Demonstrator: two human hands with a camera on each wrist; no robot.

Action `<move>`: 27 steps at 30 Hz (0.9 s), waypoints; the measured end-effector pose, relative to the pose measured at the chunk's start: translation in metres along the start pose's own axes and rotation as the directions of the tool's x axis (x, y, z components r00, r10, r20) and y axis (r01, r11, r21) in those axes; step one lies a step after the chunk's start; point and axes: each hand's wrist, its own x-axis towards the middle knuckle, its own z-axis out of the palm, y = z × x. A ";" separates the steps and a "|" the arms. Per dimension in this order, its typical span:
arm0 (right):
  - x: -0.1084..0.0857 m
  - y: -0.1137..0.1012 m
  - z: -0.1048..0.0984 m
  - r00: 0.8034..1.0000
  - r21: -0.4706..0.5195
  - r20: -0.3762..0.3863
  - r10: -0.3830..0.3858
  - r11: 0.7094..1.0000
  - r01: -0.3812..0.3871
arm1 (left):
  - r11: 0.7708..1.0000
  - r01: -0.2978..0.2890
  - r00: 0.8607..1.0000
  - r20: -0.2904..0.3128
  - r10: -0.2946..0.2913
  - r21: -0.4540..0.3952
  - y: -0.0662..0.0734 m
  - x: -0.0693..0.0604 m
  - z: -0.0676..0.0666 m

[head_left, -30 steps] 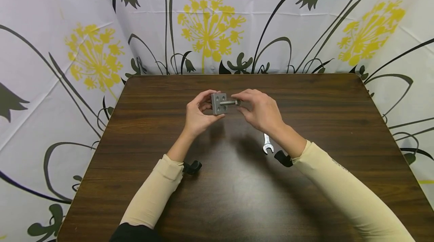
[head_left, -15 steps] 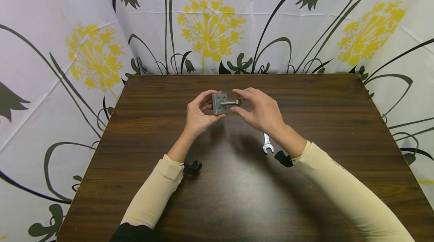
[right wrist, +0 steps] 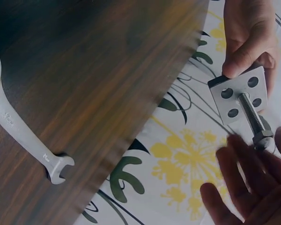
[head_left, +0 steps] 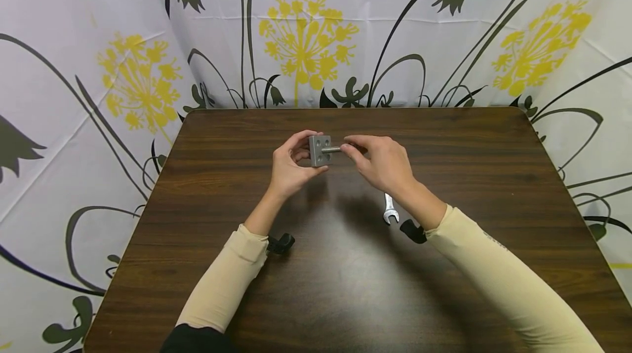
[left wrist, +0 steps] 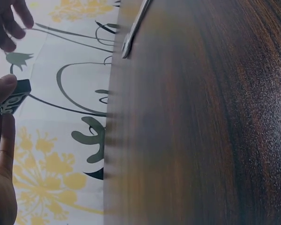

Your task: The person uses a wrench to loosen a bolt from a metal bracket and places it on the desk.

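Note:
My left hand (head_left: 291, 166) holds a square grey metal block (head_left: 316, 151) by its edges, raised above the table. Several round holes show in the block's face in the right wrist view. From the middle of that face a threaded hex bolt (right wrist: 253, 115) sticks out toward my right hand (head_left: 382, 163). Thumb and fingers of the right hand are at the bolt's head, which they hide in the head view. In the left wrist view, part of the block (left wrist: 18, 96) shows dark lettering between the left thumb and fingers.
On the brown wooden table (head_left: 316, 287) lies a silver open-end wrench (head_left: 390, 210), partly hidden below my right forearm. A black wrist camera mount (head_left: 281, 244) projects from each wrist. A white curtain (head_left: 316, 56) with a flower print hangs behind the table's far edge.
My right hand's fingers spread away from the bolt head half a second ago, and now they have come together at it. The left hand and the block stay nearly still.

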 end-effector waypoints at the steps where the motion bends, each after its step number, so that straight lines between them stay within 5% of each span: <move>1: 0.000 0.000 0.000 1.000 0.003 0.006 0.006 1.000 -0.006 | 1.000 0.003 1.000 0.002 -0.003 0.000 0.000 0.000 0.000; 6: 0.000 0.002 0.000 0.998 0.000 0.007 -0.058 0.998 0.058 | 1.000 0.004 1.000 0.001 -0.004 0.006 0.001 0.001 0.000; 12: 0.001 0.001 0.000 1.000 -0.004 -0.012 0.002 1.000 -0.002 | 1.000 0.009 1.000 0.008 -0.009 0.002 0.002 0.002 0.000; 18: 0.001 0.004 0.000 0.997 -0.009 0.002 -0.074 0.997 0.074 | 1.000 0.007 1.000 0.007 -0.007 -0.008 0.001 0.002 0.000; 24: 0.002 0.002 -0.001 0.999 -0.010 -0.009 0.035 0.999 -0.035 | 1.000 0.014 1.000 0.014 -0.014 -0.011 0.002 0.003 0.000; 27: 0.003 0.002 -0.002 1.000 -0.001 0.007 0.006 1.000 -0.006 | 1.000 0.011 1.000 0.015 -0.011 -0.009 0.002 0.004 -0.001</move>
